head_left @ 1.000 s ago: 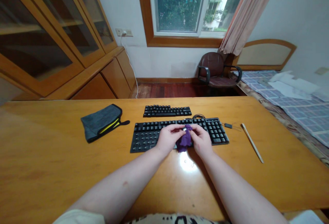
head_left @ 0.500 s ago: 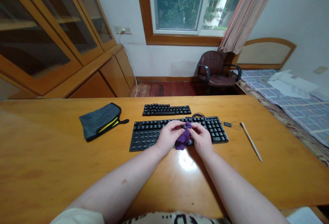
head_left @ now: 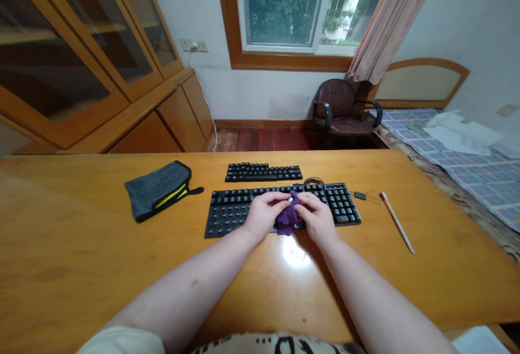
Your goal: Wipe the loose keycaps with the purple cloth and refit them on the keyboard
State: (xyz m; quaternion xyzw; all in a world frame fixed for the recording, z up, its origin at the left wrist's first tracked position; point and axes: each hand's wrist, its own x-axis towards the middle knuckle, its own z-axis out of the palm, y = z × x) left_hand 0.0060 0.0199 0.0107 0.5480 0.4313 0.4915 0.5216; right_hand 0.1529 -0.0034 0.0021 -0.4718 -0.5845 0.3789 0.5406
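Note:
In the middle of the head view, both my hands meet over the black keyboard point(head_left: 229, 214). My left hand point(head_left: 263, 214) is closed, its thumb and fingers pinching a small whitish piece point(head_left: 290, 200) whose kind I cannot make out. A crumpled purple cloth point(head_left: 286, 223) hangs between the hands, and my right hand point(head_left: 319, 216) is closed on its upper part, against that piece. On the keyboard's left part the keycaps are off and bare switches show; the number pad on the right has its caps. Loose black keycaps point(head_left: 264, 172) stand in rows behind the keyboard.
To the left lies a grey cloth point(head_left: 158, 188) with a yellow inside and black edging. Right of the keyboard are a small dark tool with wire loops point(head_left: 359, 195) and a pale thin brush point(head_left: 398, 224). The wooden table's point(head_left: 122, 278) far edge faces a chair point(head_left: 341, 107).
My fingers have shifted slightly on the purple cloth, and the small whitish piece now shows at my left fingertips. The cloth's top has moved a little left.

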